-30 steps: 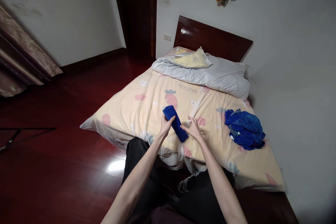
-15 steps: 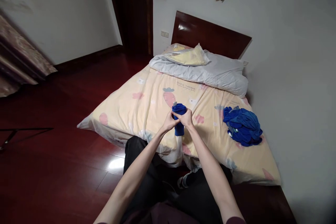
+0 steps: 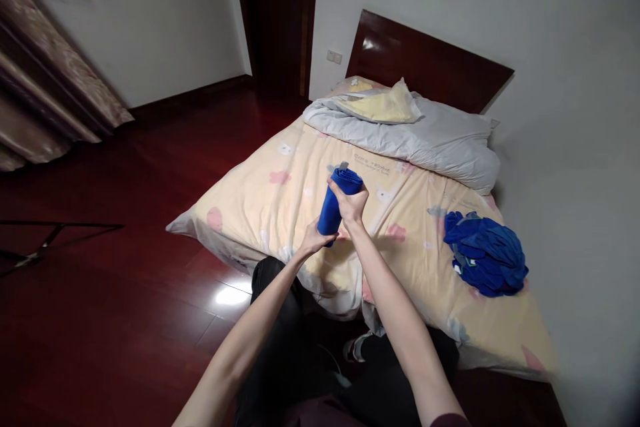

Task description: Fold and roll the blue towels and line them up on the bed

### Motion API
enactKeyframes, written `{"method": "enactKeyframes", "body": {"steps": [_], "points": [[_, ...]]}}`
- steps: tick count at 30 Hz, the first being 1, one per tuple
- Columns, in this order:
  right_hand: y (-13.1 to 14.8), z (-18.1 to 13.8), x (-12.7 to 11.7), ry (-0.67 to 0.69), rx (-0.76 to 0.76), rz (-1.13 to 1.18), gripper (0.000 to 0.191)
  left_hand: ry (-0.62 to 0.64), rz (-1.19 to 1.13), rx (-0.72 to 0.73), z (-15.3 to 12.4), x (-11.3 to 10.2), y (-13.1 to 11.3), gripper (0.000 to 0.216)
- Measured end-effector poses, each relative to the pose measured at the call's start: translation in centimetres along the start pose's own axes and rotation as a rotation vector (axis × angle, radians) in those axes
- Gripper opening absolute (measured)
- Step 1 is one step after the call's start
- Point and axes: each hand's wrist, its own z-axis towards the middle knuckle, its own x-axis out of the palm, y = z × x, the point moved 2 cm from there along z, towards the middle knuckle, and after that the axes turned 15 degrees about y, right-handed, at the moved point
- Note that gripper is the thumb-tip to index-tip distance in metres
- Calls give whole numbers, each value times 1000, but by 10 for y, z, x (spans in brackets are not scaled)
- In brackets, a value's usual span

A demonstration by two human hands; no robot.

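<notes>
A blue cloth rolled into a tight cylinder, like a rolled towel (image 3: 331, 210), is held up over the near part of the bed, tilted with its top to the right. My right hand (image 3: 353, 203) wraps around its upper part, thumb across the front. Lower down, my left hand (image 3: 316, 239) grips the bottom end. A small pale tag sticks out at the top, where the spiral layers show. To the right, a crumpled heap of blue cloths (image 3: 485, 255) lies on the bed.
The bed (image 3: 260, 203) has a cream patterned cover, with a folded grey-white quilt (image 3: 445, 137) and yellow pillow (image 3: 383, 107) near the dark headboard (image 3: 425, 60). A black metal stand leg (image 3: 55, 233) is on the red floor at left. Curtains (image 3: 55, 80) hang beyond it.
The rolled cloth has tilted and lifted slightly. My left hand has moved from its upper part down to the bottom end, while my right hand stays near the top. The view has shifted left.
</notes>
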Motion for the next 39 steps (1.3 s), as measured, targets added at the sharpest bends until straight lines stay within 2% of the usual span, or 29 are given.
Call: {"method": "enactKeyframes", "body": {"steps": [6,10,17,21,25,30,39], "points": [[-29,7,33,129,100,-22,55,-73,124,-28,13,-45,10,45],[-42,22,59,78,126,45,45,-104,187,-35,25,-81,16,46],[-58,65,132,5,153,51,55,-203,258,-25,53,-159,29,45],[-71,83,177,65,145,58,59,-285,249,-24,61,-203,44,40],[-81,93,209,129,127,70,58,-335,243,-21,65,-235,59,38],[-88,98,231,183,143,59,57,-378,213,31,67,-254,72,47],[-112,93,242,253,186,-8,45,-393,116,17,65,-252,97,45]]}}
